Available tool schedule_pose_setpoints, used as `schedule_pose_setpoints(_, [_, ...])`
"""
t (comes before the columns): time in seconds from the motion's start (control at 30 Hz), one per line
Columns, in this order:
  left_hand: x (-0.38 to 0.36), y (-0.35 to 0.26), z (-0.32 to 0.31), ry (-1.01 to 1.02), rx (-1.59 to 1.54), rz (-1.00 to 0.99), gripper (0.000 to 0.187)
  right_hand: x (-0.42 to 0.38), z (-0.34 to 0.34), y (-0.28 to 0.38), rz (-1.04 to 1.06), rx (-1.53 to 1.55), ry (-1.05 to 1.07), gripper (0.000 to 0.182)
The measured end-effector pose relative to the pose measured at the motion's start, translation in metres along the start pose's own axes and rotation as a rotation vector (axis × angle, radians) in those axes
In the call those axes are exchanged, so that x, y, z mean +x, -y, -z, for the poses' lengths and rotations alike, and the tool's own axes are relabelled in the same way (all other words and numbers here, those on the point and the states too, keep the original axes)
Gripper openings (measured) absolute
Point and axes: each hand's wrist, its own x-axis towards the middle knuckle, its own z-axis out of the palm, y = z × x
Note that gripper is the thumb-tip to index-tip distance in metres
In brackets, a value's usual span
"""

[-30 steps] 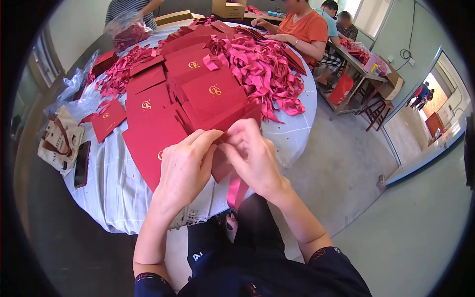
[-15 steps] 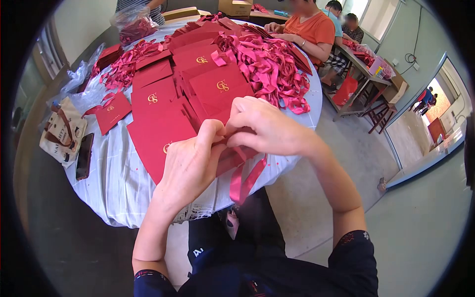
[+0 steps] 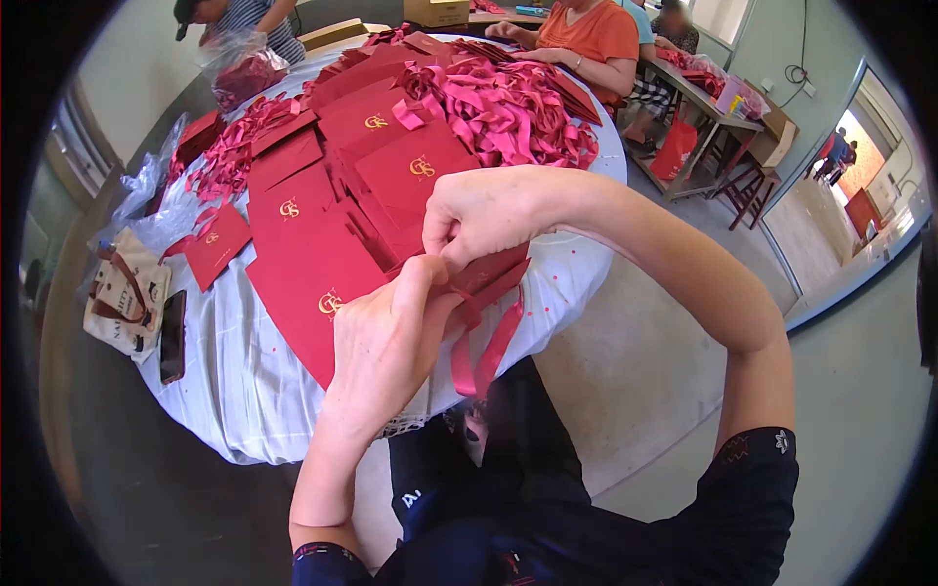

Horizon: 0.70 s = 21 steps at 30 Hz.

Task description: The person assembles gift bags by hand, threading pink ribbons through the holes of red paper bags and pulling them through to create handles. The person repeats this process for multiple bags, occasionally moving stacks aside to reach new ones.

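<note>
My left hand [image 3: 383,337] is closed, thumb and fingers pinching the upper edge of a small red paper bag [image 3: 503,272] with faint gold print. Close against its thumb is my right hand [image 3: 481,220], fingers curled in a pinch. It seems to hold an end of the pink-red ribbon; the fingers cover that spot. A loop of this ribbon [image 3: 476,369] hangs below the bag, over the table edge. Just beyond both hands lie stacked flat red bags with gold logos [image 3: 311,283], partly hidden by my left hand.
A big heap of ribbons [image 3: 508,107] lies at the back right of the round, white-covered table [image 3: 234,391]. To the left are a finished-looking bag with ribbon [image 3: 217,244], a phone [image 3: 172,337], a cloth pouch [image 3: 127,293] and clear plastic [image 3: 156,186]. Co-workers sit around.
My right hand has moved slightly left and its forearm has swung up and outward. The view has shifted a little. The ribbon loop still hangs from the bag.
</note>
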Motion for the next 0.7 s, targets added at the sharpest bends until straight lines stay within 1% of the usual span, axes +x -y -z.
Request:
schedule_pose_setpoints(0.07, [0.0, 0.001, 0.0, -0.019, -0.003, 0.015, 0.022, -0.007, -0.004, 0.005, -0.11, 0.085, -0.116, 0.018])
schedule_pose_setpoints(0.1, [0.0, 0.001, 0.002, 0.001, -0.026, 0.029, 0.021, -0.007, -0.007, 0.001, -0.113, 0.083, -0.117, 0.018])
schedule_pose_setpoints(0.17, [0.0, 0.003, 0.002, 0.02, -0.051, 0.044, 0.02, -0.004, -0.014, -0.009, 0.003, 0.112, -0.23, 0.015])
schedule_pose_setpoints(0.2, [0.0, 0.004, 0.0, 0.008, -0.063, 0.035, 0.019, -0.004, -0.014, -0.01, 0.001, 0.113, -0.231, 0.015])
schedule_pose_setpoints(0.27, [-0.001, 0.004, -0.001, -0.003, -0.079, 0.02, 0.018, -0.005, -0.014, -0.01, 0.033, 0.405, -0.346, 0.016])
schedule_pose_setpoints(0.3, [-0.003, 0.002, -0.002, 0.03, -0.079, -0.009, 0.019, -0.003, -0.008, -0.013, 0.091, 0.487, -0.375, 0.018])
schedule_pose_setpoints(0.33, [-0.004, 0.001, -0.002, 0.06, -0.078, -0.039, 0.02, -0.003, -0.002, -0.013, 0.075, 0.411, -0.386, 0.019])
schedule_pose_setpoints(0.4, [-0.001, -0.002, -0.003, 0.04, -0.077, -0.029, 0.02, 0.0, 0.0, -0.011, 0.156, 0.435, -0.404, 0.017])
schedule_pose_setpoints(0.43, [0.0, -0.004, -0.002, 0.02, -0.076, -0.017, 0.021, 0.005, 0.001, -0.012, 0.159, 0.435, -0.408, 0.017])
schedule_pose_setpoints(0.5, [0.0, -0.005, 0.001, 0.052, -0.059, -0.043, 0.022, 0.018, -0.001, -0.016, 0.184, 0.532, -0.463, 0.016])
schedule_pose_setpoints(0.53, [0.0, -0.006, 0.002, 0.082, -0.044, -0.065, 0.023, 0.025, -0.001, -0.018, 0.185, 0.534, -0.466, 0.016])
schedule_pose_setpoints(0.63, [0.001, -0.009, 0.001, 0.077, -0.027, -0.049, 0.019, 0.045, 0.0, -0.018, 0.291, 0.764, -0.575, 0.016])
schedule_pose_setpoints(0.7, [0.0, -0.01, 0.001, 0.075, -0.028, -0.048, 0.019, 0.052, 0.003, -0.012, 0.3, 0.772, -0.607, 0.016])
